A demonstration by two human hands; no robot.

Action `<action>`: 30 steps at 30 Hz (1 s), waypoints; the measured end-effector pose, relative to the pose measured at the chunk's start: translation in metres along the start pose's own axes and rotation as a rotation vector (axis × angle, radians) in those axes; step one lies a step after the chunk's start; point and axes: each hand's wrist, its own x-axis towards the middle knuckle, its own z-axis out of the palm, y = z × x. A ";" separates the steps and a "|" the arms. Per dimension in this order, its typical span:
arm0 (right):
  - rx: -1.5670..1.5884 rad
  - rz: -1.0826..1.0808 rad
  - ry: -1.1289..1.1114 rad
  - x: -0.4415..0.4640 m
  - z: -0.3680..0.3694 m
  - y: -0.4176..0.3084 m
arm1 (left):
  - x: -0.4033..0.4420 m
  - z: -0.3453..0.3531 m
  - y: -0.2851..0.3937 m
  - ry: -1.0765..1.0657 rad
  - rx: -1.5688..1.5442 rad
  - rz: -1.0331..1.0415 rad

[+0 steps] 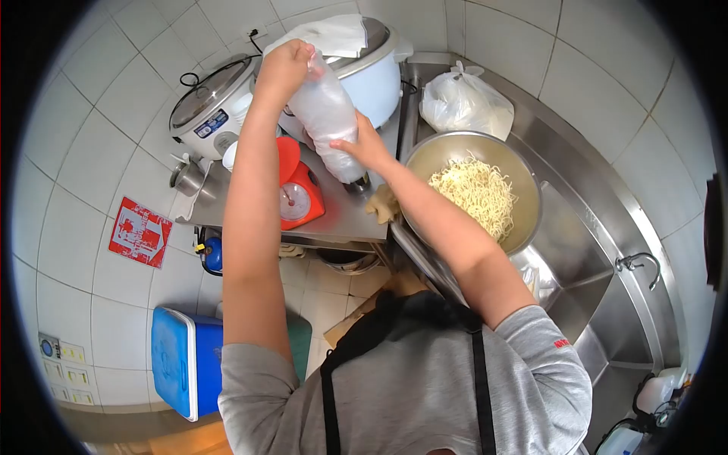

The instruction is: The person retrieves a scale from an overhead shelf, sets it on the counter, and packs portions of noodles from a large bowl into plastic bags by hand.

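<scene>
A long, translucent plastic bag bundle (322,98) stretches between my two hands above the steel counter. My left hand (286,70) is closed at its upper end, fingers pinching the plastic. Lower down, my right hand (362,144) grips the side of the bundle with the thumb across it. A small dark object (358,184) shows just below the bundle's lower end; I cannot tell what it is. Close by on the counter stands a red kitchen scale (302,199). Right of my right forearm, a large steel bowl (528,171) holds pale noodles (476,193).
Two large rice cookers, one white (216,117) and one light blue (375,87), stand against the wall. A tied white plastic bag (464,102) sits behind the bowl. At right is a steel sink with a faucet (643,262). A blue cooler (173,356) stands low at left.
</scene>
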 end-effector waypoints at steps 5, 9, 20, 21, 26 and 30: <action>-0.089 0.089 0.015 -0.015 0.000 -0.014 | -0.004 -0.046 0.033 0.510 -0.096 0.086; -0.173 0.132 -0.074 -0.015 -0.008 -0.012 | -0.009 -0.084 0.074 0.579 -0.602 0.241; 0.744 0.018 0.289 -0.025 -0.190 -0.156 | -0.030 0.013 0.065 0.412 -0.555 0.265; 0.651 0.005 0.252 -0.030 -0.207 -0.153 | -0.032 0.034 0.062 0.476 -0.454 0.339; -0.409 0.037 0.245 -0.053 -0.242 -0.146 | -0.113 0.078 0.100 0.493 -0.364 0.563; -0.409 0.156 0.151 -0.069 -0.239 -0.147 | -0.132 0.134 0.106 0.032 -0.425 0.421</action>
